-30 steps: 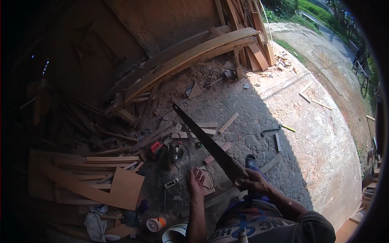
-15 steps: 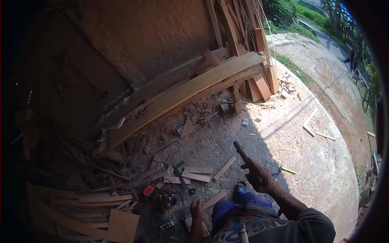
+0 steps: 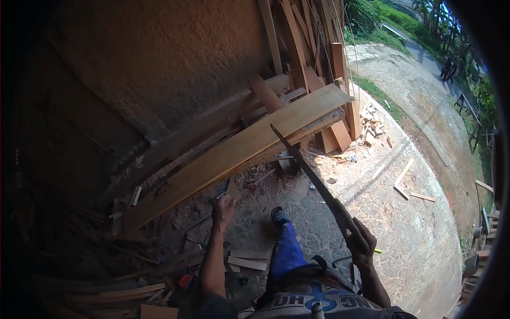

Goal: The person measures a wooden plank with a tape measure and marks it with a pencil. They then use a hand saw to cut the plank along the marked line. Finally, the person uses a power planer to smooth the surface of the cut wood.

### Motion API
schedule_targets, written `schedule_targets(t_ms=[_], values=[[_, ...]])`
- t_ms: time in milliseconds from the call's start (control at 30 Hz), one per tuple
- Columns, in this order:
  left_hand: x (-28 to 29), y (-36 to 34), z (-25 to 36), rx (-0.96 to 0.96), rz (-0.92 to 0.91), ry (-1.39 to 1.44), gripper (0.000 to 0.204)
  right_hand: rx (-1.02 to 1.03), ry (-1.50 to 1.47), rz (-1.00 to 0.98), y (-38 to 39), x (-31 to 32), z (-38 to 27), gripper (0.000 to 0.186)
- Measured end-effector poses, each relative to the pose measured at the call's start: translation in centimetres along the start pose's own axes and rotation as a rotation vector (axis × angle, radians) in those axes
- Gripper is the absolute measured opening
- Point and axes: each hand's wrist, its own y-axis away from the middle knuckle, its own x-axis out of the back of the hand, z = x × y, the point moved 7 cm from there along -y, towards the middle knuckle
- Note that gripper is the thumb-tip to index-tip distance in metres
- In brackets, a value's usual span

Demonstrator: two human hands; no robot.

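My right hand (image 3: 361, 242) grips the straight handle of a handsaw (image 3: 309, 173). Its long, dark, tapering blade points up and left. The blade tip overlaps the near edge of a long light-brown plank (image 3: 244, 146), but I cannot tell whether they touch. That plank lies on a rough wooden bench (image 3: 319, 121). My left hand (image 3: 223, 211) is held out toward the plank's near side, apart from it. Its fingers are curled closed, and what they hold, if anything, is hidden.
Tall boards (image 3: 297, 48) lean on the wall beyond the bench. Short offcuts (image 3: 248, 263) and a red tool (image 3: 185, 280) lie on the floor at lower left. Wood scraps (image 3: 372, 127) and an angled pair of strips (image 3: 405, 181) lie in the sunlit area at right.
I have stepped closer to the bench. My left hand has risen and reached forward. The saw has swung so its blade shows broadside, with its tip over the plank.
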Motion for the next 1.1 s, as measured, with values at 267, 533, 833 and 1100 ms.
schedule_targets(t_ms=[267,533,833,1100], values=[[-7.5,-31.0,-1.1,-0.157,-0.192,-0.45,0.079,-0.208,-0.056,0.123,-15.9,-6.6,5.9,0.053],[-13.3,-38.6,-4.4,0.061,-0.733,-0.413,0.089,-0.214,0.129,0.191,-27.6,-8.8,6.3,0.056],[-8.2,-35.3,8.8,-0.176,-0.497,-0.486,0.067,-0.237,0.04,0.289,-32.4,-7.4,8.1,0.062],[-13.3,-34.3,16.4,-0.354,-0.402,-0.484,0.066,-0.114,0.075,0.2,-33.2,-4.8,9.1,0.054]])
